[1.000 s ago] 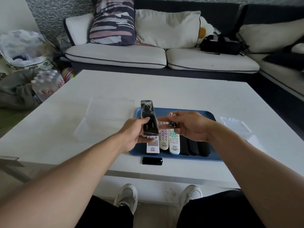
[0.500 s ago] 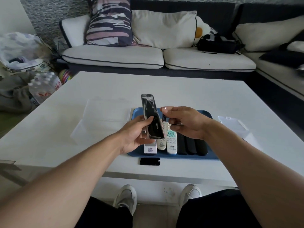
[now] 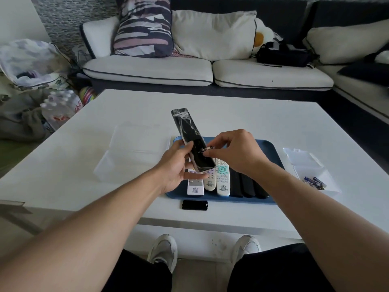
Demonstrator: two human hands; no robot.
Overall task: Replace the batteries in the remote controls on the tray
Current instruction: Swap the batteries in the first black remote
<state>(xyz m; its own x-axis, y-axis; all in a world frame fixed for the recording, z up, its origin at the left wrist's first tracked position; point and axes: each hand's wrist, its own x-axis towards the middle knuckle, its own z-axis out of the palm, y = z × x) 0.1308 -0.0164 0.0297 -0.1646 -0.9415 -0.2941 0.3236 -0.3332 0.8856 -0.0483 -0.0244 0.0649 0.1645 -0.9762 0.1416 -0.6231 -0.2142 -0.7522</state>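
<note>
- Remote controls are lined up on the blue tray; most look untouched.
- One black remote is gripped above it by the left hand.
- Its cover lies near.
- A battery is pinched at the compartment by the right hand.

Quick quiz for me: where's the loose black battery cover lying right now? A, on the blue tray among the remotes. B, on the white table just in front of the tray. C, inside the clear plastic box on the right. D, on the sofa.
B: the battery cover lies flat on the white table, just outside the near edge of the blue tray, touching neither hand.
</note>
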